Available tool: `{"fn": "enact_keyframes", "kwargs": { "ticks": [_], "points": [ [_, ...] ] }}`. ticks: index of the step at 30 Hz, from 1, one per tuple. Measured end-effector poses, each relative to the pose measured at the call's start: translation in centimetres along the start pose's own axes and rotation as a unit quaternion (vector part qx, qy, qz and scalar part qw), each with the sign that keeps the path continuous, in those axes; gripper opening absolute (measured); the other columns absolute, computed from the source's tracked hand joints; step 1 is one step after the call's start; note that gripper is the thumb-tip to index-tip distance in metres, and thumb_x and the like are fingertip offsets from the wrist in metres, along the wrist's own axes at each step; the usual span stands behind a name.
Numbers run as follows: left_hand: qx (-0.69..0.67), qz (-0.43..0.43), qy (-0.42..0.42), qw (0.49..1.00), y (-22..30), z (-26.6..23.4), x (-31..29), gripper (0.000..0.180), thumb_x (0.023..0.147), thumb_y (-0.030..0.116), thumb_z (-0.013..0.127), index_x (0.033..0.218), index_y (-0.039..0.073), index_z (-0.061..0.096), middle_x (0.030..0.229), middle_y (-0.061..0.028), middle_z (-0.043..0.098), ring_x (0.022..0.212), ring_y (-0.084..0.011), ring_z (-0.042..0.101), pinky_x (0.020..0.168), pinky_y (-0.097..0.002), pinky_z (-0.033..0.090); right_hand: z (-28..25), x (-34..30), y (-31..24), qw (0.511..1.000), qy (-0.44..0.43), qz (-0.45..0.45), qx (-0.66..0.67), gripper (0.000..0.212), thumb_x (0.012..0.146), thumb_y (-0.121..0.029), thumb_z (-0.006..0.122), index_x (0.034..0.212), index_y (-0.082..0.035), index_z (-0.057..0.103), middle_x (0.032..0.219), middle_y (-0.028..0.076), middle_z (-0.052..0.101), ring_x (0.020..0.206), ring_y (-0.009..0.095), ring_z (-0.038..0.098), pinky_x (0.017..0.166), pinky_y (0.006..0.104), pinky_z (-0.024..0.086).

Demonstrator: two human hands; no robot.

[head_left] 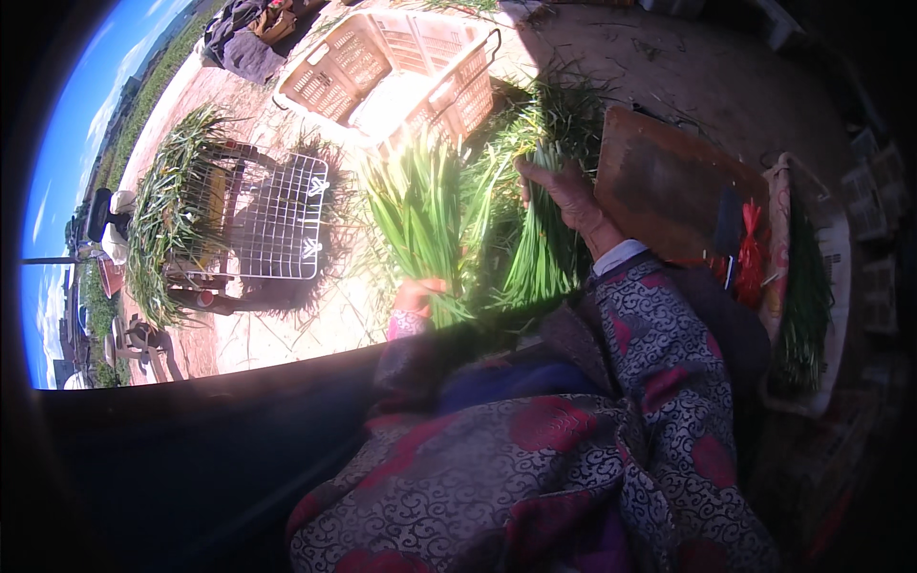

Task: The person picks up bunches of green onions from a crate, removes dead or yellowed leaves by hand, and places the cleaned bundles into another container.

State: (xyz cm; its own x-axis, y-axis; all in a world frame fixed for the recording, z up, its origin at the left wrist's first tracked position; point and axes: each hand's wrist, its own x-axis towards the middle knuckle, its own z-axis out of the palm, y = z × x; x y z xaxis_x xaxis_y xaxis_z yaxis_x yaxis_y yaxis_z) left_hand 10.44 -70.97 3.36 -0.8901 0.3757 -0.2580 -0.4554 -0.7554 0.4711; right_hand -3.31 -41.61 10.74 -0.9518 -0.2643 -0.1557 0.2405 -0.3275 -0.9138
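At centre frame the left hand (pixel 417 294) is clenched around the base of a bunch of green chives (pixel 420 215), and the right hand (pixel 564 196) is wrapped over a second bunch (pixel 544 258). The leaves look light, limp and easily bruised, so they are best gripped near the bundled stems.

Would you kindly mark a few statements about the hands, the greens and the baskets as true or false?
1. The left hand grips a bunch of green leaves. True.
2. The right hand rests flat on bare ground. False: it holds a second green bundle.
3. The plastic crate is packed full of greens. False: its inside looks empty.
4. Greens hang over the wire basket. True.
5. The wooden board lies to the person's left. False: it lies to the right.
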Motion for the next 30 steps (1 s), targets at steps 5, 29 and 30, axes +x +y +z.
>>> {"fn": "enact_keyframes", "kwargs": {
  "ticks": [5, 29, 30],
  "points": [
    [0.004, -0.012, -0.011, 1.000, 0.2, 0.9, 0.0, 0.060, 0.071, 0.007, 0.064, 0.125, -0.008, 0.042, 0.093, -0.0275, 0.065, 0.061, -0.0296, 0.065, 0.052, -0.0347, 0.053, 2.5, -0.1, 1.4, 0.998, -0.026, -0.012, -0.057, 0.024, 0.082, -0.026, 0.076, 0.093, -0.008, 0.065, 0.070, 0.001, 0.062, 0.052, 0.010, 0.057, 0.049, 0.0258, 0.047],
    [0.045, -0.075, 0.047, 0.995, 1.0, 2.1, -1.3, 0.070, 0.072, 0.015, 0.061, 0.135, -0.008, 0.040, 0.098, -0.0283, 0.064, 0.065, -0.0282, 0.065, 0.052, -0.0316, 0.053, 0.9, 0.7, 0.9, 0.884, -0.143, 0.061, -0.440, 0.020, 0.083, -0.018, 0.067, 0.089, 0.001, 0.067, 0.090, 0.022, 0.069, 0.079, 0.035, 0.068, 0.068, 0.0438, 0.053],
    [0.045, -0.090, 0.080, 0.992, 1.0, 2.9, -0.9, 0.062, 0.072, 0.018, 0.060, 0.126, -0.011, 0.049, 0.095, -0.0267, 0.065, 0.066, -0.0302, 0.065, 0.054, -0.0342, 0.055, -2.0, 1.9, 2.5, 0.822, -0.081, 0.046, -0.562, 0.018, 0.083, -0.017, 0.065, 0.089, 0.000, 0.068, 0.093, 0.023, 0.069, 0.084, 0.035, 0.069, 0.070, 0.0438, 0.054]
  ]
}}
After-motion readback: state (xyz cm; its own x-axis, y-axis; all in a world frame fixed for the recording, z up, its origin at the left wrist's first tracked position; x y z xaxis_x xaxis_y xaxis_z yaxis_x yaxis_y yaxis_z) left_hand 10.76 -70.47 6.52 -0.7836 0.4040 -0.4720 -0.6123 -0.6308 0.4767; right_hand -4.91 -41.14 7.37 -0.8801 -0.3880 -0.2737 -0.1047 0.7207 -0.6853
